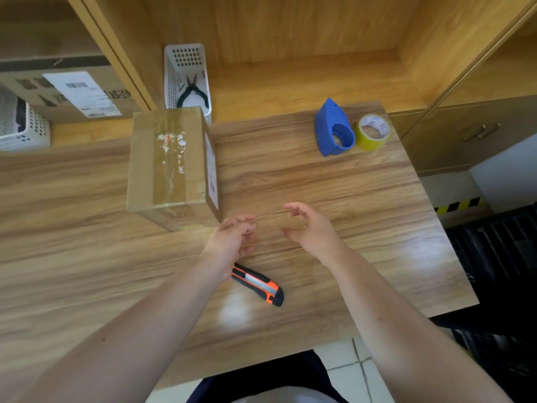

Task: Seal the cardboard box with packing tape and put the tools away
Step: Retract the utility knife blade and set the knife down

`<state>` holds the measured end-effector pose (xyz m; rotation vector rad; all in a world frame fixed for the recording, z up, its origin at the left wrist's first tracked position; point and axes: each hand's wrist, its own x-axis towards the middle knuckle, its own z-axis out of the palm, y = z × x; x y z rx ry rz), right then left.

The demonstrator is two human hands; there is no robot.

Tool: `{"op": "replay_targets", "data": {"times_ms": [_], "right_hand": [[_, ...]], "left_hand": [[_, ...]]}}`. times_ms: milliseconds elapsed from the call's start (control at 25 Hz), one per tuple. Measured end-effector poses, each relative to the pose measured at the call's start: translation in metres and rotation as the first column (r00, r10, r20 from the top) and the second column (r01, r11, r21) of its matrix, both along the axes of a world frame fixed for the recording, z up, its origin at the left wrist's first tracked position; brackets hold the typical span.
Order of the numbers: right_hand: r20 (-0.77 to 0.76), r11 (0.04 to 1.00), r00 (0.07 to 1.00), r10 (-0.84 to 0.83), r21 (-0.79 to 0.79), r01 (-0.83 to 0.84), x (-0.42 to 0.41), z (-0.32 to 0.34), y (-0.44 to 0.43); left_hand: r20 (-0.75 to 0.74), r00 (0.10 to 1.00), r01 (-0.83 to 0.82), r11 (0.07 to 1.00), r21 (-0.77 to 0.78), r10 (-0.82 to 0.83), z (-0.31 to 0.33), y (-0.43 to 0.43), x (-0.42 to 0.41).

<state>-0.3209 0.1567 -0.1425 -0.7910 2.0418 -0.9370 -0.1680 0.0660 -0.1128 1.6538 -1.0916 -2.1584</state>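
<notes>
Both hands hover over the desk (334, 184) with fingers loosely curled and spread, holding nothing: the left hand (231, 242) just beside the box's near corner, the right hand (309, 225) apart from it. A knife (258, 285) lies beneath the left wrist. The taped box (170, 164) stands left; the blue dispenser (332, 129) touches the tape roll (374, 131) at the far right. Pliers (192, 93) sit in a white basket (186, 58) behind the box.

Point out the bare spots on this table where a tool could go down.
Bare: the table left of the box; the stretch between box and blue dispenser; the right edge below the tape roll. Crowded: the near middle, with both hands and the knife.
</notes>
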Motion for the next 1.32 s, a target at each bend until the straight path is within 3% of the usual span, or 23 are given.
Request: {"op": "replay_targets", "data": {"times_ms": [360,520,640,720,1000,1160,1320], "right_hand": [[0.005,0.983,0.992,0.122,0.139,-0.122,0.062,-0.028,0.001],[-0.132,0.931,0.950,0.283,0.277,-0.239,0.098,-0.038,0.004],[-0.318,0.850,0.825,0.467,0.418,-0.320,0.122,-0.049,0.007],[-0.391,0.844,0.785,0.480,0.449,-0.292,0.129,-0.053,0.007],[-0.299,0.919,0.896,0.329,0.318,-0.232,0.127,-0.054,0.009],[-0.242,0.958,0.937,0.253,0.196,-0.208,0.128,-0.047,0.019],[-0.269,0.981,0.944,0.191,0.092,-0.172,0.127,-0.035,0.022]], "left_hand": [[0.041,0.999,-0.035,0.999,0.026,0.034,-0.023,-0.005,0.061],[0.044,0.998,-0.045,0.998,0.046,0.043,-0.028,-0.004,0.087],[0.064,0.995,-0.082,0.993,0.086,0.077,-0.031,-0.006,0.104],[0.084,0.991,-0.112,0.988,0.106,0.103,-0.034,-0.006,0.112],[0.132,0.991,-0.041,0.978,0.205,0.014,-0.044,-0.001,0.124],[0.076,0.997,-0.003,0.967,0.255,-0.017,-0.041,0.007,0.114],[0.001,0.997,0.071,0.975,0.210,-0.073,-0.034,0.010,0.095]]}}
